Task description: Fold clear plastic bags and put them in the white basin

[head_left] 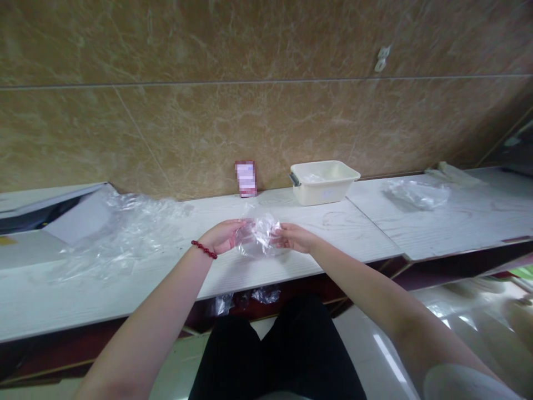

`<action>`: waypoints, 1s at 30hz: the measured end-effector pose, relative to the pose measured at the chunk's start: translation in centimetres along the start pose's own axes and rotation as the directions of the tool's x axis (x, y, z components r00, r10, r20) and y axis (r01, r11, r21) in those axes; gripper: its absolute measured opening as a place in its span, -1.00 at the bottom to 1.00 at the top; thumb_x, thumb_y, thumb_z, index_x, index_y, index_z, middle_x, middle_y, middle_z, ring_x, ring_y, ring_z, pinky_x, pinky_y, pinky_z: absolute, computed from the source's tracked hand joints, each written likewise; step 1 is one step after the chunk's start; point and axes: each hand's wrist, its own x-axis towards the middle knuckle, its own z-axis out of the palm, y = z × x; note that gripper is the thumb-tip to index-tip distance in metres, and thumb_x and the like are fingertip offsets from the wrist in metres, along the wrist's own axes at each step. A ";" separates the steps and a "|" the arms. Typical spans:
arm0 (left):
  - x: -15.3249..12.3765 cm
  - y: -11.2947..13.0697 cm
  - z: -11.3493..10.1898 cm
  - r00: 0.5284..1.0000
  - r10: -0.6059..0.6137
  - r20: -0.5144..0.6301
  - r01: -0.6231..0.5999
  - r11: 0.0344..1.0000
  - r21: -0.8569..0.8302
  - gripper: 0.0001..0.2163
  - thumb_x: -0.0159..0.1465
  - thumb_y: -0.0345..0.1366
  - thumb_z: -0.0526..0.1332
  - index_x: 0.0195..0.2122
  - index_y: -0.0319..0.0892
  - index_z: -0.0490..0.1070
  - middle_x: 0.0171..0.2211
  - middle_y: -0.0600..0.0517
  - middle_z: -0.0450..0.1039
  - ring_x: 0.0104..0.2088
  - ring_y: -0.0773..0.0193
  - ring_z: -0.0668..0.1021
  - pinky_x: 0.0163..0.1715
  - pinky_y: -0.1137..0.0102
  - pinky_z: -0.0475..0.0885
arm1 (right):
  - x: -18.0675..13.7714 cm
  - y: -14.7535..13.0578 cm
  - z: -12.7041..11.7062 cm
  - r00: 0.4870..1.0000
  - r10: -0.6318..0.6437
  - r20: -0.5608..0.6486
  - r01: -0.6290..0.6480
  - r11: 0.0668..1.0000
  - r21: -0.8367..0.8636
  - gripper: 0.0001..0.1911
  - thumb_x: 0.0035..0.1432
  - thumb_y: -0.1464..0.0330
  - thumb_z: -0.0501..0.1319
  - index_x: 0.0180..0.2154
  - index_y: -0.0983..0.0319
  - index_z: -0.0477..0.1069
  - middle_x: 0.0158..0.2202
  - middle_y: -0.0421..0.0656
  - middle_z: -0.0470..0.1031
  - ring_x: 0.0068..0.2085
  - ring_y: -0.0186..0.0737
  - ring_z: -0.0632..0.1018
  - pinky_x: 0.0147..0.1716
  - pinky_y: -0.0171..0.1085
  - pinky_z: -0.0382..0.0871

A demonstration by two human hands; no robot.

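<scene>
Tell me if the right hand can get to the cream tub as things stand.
Probably yes: the tub sits open on the bench beyond the right hand, nothing between. But that hand grips the clear bag together with the left hand.

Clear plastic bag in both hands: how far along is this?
Done: can't tell; the cream tub holds something pale. In hand: left hand and right hand grip one small clear bag above the white bench. Left: crumpled plastic pile on the left and another bag on the right lie untouched.

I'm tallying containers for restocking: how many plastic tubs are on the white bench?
1. The cream tub stands at the back of the bench against the wall, right of the hands holding clear plastic. Others may lie out of view.
</scene>
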 end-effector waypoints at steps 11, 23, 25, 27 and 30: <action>5.0 -0.8 -4.9 1.000 0.011 -0.023 -0.013 0.993 -0.115 -0.76 0.13 -0.54 0.02 -0.18 -0.31 0.32 -0.33 -0.09 0.46 -0.33 0.31 0.51 -0.31 0.42 0.42 | 6.7 -2.4 -0.4 0.985 0.026 -0.169 -0.056 0.983 -0.174 -0.87 -0.01 0.34 0.18 -0.44 0.29 0.30 -0.44 -0.16 0.46 -0.50 -0.43 0.48 -0.62 -0.50 0.28; 9.4 -2.1 -8.5 0.992 0.114 -0.049 -0.118 0.988 -0.100 -0.74 0.12 -0.51 0.08 -0.15 -0.19 0.29 -0.35 -0.01 0.46 -0.36 0.35 0.51 -0.36 0.46 0.42 | 12.1 -1.4 -2.3 0.973 -0.047 -0.225 0.016 0.990 -0.137 -0.86 -0.01 0.40 0.14 -0.31 0.22 0.28 -0.60 -0.28 0.40 -0.58 -0.47 0.42 -0.69 -0.52 0.23; 9.7 -2.4 -8.5 0.991 0.116 -0.073 -0.124 0.985 -0.120 -0.77 0.12 -0.50 0.09 -0.18 -0.17 0.30 -0.38 0.02 0.46 -0.39 0.37 0.51 -0.39 0.47 0.42 | 12.3 -1.1 -2.6 0.974 -0.101 -0.202 0.075 0.989 -0.130 -0.86 -0.01 0.38 0.15 -0.32 0.23 0.31 -0.59 -0.28 0.40 -0.63 -0.50 0.36 -0.73 -0.53 0.18; 9.9 -2.6 -8.2 0.987 0.121 -0.102 -0.135 0.980 -0.144 -0.80 0.12 -0.50 0.10 -0.23 -0.17 0.31 -0.43 0.05 0.46 -0.42 0.39 0.51 -0.43 0.48 0.41 | 12.3 -0.9 -2.8 0.976 -0.123 -0.178 0.100 0.986 -0.134 -0.86 -0.03 0.35 0.16 -0.34 0.23 0.33 -0.58 -0.27 0.41 -0.66 -0.51 0.32 -0.74 -0.52 0.16; 10.0 -2.7 -7.8 0.982 0.135 -0.130 -0.155 0.975 -0.161 -0.85 0.10 -0.52 0.10 -0.31 -0.20 0.33 -0.45 0.06 0.46 -0.45 0.39 0.51 -0.44 0.49 0.41 | 12.2 -0.7 -3.1 0.970 -0.107 -0.220 0.085 0.991 -0.106 -0.87 -0.08 0.35 0.19 -0.38 0.21 0.34 -0.54 -0.27 0.42 -0.61 -0.47 0.37 -0.73 -0.49 0.18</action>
